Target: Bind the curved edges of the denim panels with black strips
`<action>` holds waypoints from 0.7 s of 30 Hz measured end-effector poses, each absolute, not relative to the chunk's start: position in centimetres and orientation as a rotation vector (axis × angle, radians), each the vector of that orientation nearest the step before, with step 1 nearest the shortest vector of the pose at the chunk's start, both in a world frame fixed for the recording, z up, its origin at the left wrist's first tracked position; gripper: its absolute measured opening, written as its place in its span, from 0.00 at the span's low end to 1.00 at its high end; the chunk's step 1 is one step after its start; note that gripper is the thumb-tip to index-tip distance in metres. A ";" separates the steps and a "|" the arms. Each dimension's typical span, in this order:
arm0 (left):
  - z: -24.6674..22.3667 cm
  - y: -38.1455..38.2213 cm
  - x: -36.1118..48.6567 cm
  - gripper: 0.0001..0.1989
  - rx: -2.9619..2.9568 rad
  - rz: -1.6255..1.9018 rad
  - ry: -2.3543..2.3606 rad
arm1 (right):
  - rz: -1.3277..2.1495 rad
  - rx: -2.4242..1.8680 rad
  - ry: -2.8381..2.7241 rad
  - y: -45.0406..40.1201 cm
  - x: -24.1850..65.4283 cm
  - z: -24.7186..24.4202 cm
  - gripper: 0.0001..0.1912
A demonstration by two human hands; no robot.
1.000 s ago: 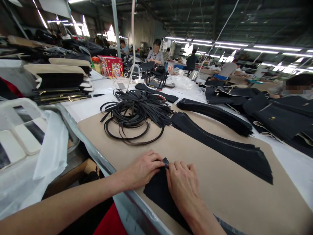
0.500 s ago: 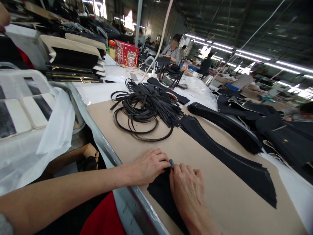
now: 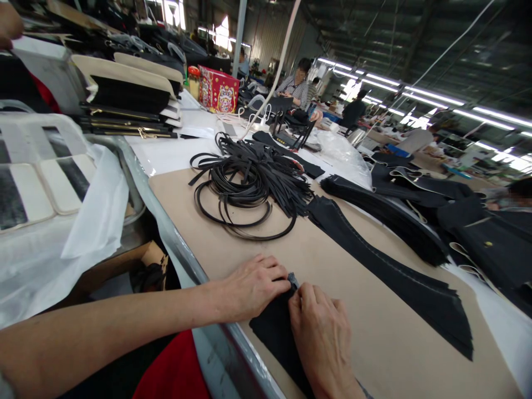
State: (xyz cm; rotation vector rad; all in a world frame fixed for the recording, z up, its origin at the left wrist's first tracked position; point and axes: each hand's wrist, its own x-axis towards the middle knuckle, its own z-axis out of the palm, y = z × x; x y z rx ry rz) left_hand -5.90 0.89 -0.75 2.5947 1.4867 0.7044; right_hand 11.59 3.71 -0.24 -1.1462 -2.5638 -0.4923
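A black fabric piece lies on the tan work surface, its far end folded up to show a greyish edge. My left hand pinches that end from the left with bent fingers. Close beside it, my right hand grips the same end from the right and covers part of the piece. Only a narrow gap separates the fingertips. Beyond my hands lies a coiled bundle of thin black strips. To the right, a stack of long curved black pieces rests on the tan sheet.
A metal table edge runs along my left, with an open cardboard box below it. Farther right is another dark curved stack. Folded black-and-cream pieces and a red patterned box stand at the back left. People work beyond.
My fingertips have shifted slightly, and a little more of the grey edge shows between them. The view has moved a little. Both hands stay on the black fabric piece.
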 end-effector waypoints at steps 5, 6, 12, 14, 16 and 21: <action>-0.8 0.8 -5.8 0.12 2.617 0.681 1.476 | -0.540 -1.137 -2.492 3.8 11.9 -0.1 0.16; -0.8 0.9 -5.8 0.13 2.617 0.677 1.479 | -0.540 -1.144 -2.477 3.8 12.0 -0.1 0.16; -0.8 0.9 -5.7 0.14 2.629 0.665 1.479 | -0.413 -1.116 -2.466 3.9 12.5 -0.5 0.17; -0.8 0.9 -5.7 0.13 2.637 0.665 1.477 | -0.360 -1.082 -2.490 3.9 12.6 -0.8 0.18; -0.8 0.8 -5.6 0.12 2.648 0.669 1.482 | -0.332 -1.066 -2.506 3.8 12.8 -1.1 0.19; -0.8 0.8 -5.7 0.12 2.659 0.660 1.488 | -0.317 -1.027 -2.558 3.7 13.0 -1.3 0.18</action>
